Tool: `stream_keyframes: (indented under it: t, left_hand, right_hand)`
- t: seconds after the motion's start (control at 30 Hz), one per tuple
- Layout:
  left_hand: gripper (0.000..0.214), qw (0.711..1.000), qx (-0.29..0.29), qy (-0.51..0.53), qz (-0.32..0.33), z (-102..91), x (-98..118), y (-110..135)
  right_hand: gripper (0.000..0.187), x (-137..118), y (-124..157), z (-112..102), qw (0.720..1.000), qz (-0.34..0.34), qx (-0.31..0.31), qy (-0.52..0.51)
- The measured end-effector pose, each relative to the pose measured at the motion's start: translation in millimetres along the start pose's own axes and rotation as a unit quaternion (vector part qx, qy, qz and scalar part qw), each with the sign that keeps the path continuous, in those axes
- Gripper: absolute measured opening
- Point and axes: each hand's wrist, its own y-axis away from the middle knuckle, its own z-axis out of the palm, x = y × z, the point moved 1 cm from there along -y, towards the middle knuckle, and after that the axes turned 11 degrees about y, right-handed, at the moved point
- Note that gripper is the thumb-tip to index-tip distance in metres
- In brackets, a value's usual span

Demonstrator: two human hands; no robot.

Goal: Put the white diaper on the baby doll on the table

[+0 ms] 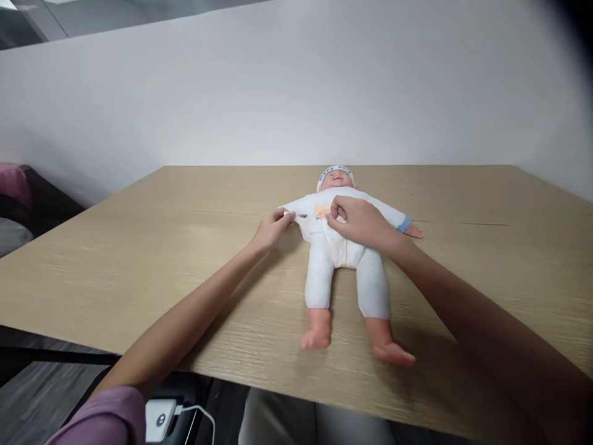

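- Leftmost, a pink fabric-like item (15,185) sits beyond the side of the pale wood-grain table (152,259), with a grey rounded item (13,237) just below it.
- Next, a rolled purple sleeve (104,420) wraps the person's left arm, and beside it a white flat device (159,421) with a white cable (200,408) rests below the table edge.
- The left hand (271,230) pinches the outer end of a thin white side flap (303,227) between thumb and fingers, near the end of the doll's sleeve.
- In the middle, the plastic baby doll in a white suit (319,278) lies on its back on the table, head toward the plain white wall (278,93), its 2 bare feet toward the person.
- Around its hips sits a white diaper (340,252) with a pale orange patch (321,211) at the upper front.
- The right hand (361,219) is over the belly, fingers curled, thumb close to the patch; I cannot tell whether it grips anything.
- Rightmost, a blue cuff (404,224) rings the doll's outstretched arm.
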Motion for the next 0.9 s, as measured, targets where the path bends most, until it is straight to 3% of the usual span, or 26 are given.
stream_keyframes:
  t: [0.2, 0.3, 0.47, 0.6, 0.7, 0.8, 0.9]
  left_hand:
    - [0.030, 0.998, -0.059, 0.008, 0.006, 58.7, 24, -30]
    - [0.035, 0.997, -0.071, 0.002, 0.026, 72.1, 25, -33]
    - [0.032, 0.993, -0.094, 0.040, 0.065, 66.7, 14, -24]
    - [0.020, 0.992, -0.078, 0.072, 0.066, 62.2, 4, -18]
    - [0.027, 0.996, -0.044, 0.048, 0.055, 60.4, 2, -16]
    - [0.032, 0.998, 0.023, -0.005, 0.054, 57.7, 10, -9]
    - [0.027, 0.991, 0.049, -0.060, 0.108, 55.7, 33, 13]
  right_hand:
    - [0.014, 8, -1, -9, 0.998, -0.021, -0.043, -0.047]
    - [0.020, 10, -2, -12, 0.996, -0.017, -0.061, -0.062]
    - [0.044, 7, -2, -6, 0.996, 0.016, -0.036, -0.075]
    - [0.037, 5, -1, 1, 0.997, 0.054, -0.016, -0.051]
    - [0.031, 7, -3, 4, 0.995, 0.080, -0.003, -0.066]
    - [0.023, 7, -2, -1, 0.991, 0.094, 0.026, -0.091]
    - [0.018, -3, 15, -16, 0.989, 0.073, 0.070, -0.106]
